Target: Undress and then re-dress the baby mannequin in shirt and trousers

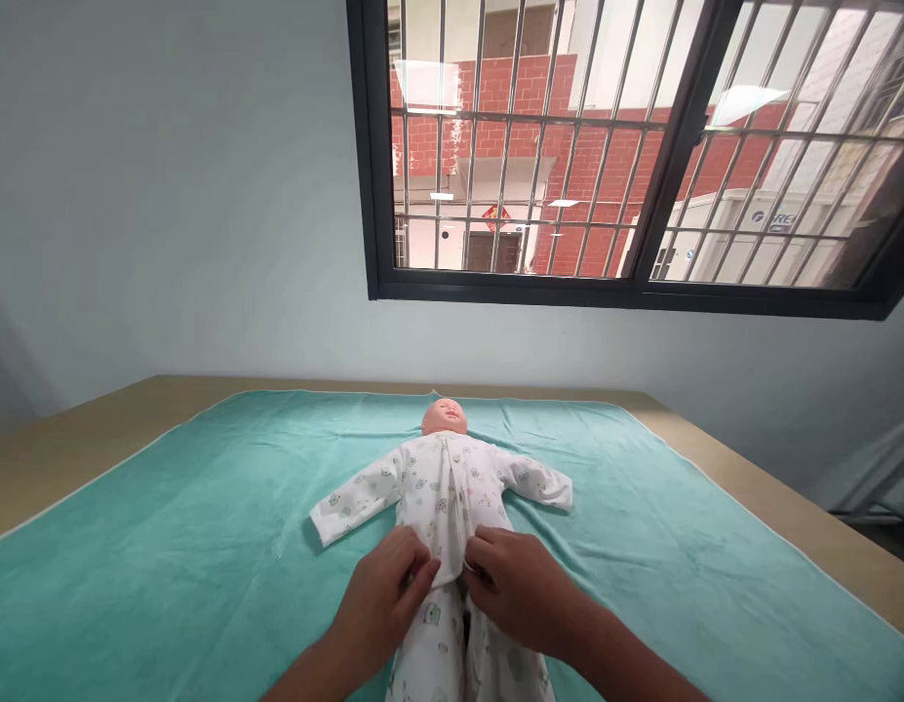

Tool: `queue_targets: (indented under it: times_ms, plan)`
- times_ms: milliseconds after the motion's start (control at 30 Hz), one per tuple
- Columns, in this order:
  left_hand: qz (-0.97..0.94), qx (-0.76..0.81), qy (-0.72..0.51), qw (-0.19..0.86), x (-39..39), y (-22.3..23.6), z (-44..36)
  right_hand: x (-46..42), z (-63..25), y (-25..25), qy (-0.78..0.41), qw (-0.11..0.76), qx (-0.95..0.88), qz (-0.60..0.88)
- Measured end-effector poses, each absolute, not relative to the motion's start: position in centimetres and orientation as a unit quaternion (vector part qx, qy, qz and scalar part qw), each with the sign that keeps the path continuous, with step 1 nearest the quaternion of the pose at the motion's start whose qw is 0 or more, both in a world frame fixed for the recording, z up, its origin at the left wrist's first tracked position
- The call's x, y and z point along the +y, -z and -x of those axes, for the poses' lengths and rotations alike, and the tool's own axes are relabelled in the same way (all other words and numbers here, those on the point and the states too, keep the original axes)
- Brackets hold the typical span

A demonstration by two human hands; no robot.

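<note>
A baby doll lies on its back, head toward the wall, dressed in a white printed baby shirt and matching pants. The sleeves spread out to both sides, and no doll hands show at the cuffs. At the shirt's lower left edge, my left hand is closed with fingers and thumb pinched on the fabric. Across from it, my right hand pinches the shirt's lower right edge near the front opening. The fingertips of both hands are partly hidden.
Under the doll a teal blanket covers most of a wooden table, whose top shows along the sides and back. Behind it stands a pale wall with a dark-framed, barred window.
</note>
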State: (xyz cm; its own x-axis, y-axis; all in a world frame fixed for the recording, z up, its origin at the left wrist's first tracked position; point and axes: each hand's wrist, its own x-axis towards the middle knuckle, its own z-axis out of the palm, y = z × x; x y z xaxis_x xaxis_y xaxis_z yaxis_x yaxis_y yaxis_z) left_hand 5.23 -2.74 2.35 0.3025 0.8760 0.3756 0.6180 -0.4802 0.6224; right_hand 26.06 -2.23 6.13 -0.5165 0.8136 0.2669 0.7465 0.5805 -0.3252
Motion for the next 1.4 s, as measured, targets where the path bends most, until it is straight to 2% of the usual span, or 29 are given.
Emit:
queue_targets:
  times_ms: [100, 233, 300, 433, 667, 767, 900, 1000, 1200, 1400]
  plan:
    - [-0.764, 0.485, -0.376, 0.2, -1.4, -3.5, -5.8, -2.0, -26.1, -6.3, -0.103, 0.205, -0.861, 0.454]
    - [-0.751, 0.495, -0.384, 0.209, 1.5, -5.2, -7.2, 0.0, -25.3, -6.9, -0.129, 0.327, -0.799, 0.487]
    - [-0.751, 0.508, -0.361, 0.22, 2.8, -5.6, -7.8, 1.1, -24.6, -6.8, -0.141, 0.359, -0.77, 0.509]
    - [-0.753, 0.51, -0.343, 0.234, 4.3, -5.8, -8.0, 2.4, -23.6, -5.9, -0.175, 0.341, -0.733, 0.563]
    - [-0.751, 0.542, -0.319, 0.201, 4.6, -5.1, -8.3, 3.5, -23.4, -5.0, -0.133, 0.334, -0.726, 0.586]
    - [-0.734, 0.557, -0.327, 0.209, 4.6, -5.2, -8.5, 4.3, -24.1, -4.9, -0.219, 0.35, -0.722, 0.556]
    - [-0.696, 0.549, -0.358, 0.292, 4.6, -5.7, -8.4, 5.2, -25.1, -5.0, -0.456, 0.372, -0.627, 0.51]
    - [-0.687, 0.551, -0.368, 0.298, 4.4, -6.0, -8.5, 5.4, -25.6, -5.0, -0.562, 0.393, -0.556, 0.47]
    - [-0.702, 0.566, -0.352, 0.25, 4.0, -5.8, -9.0, 5.2, -25.8, -5.0, -0.624, 0.421, -0.505, 0.422]
    - [-0.685, 0.543, -0.359, 0.327, 4.4, -5.7, -8.7, 5.0, -25.4, -5.2, -0.607, 0.416, -0.517, 0.438]
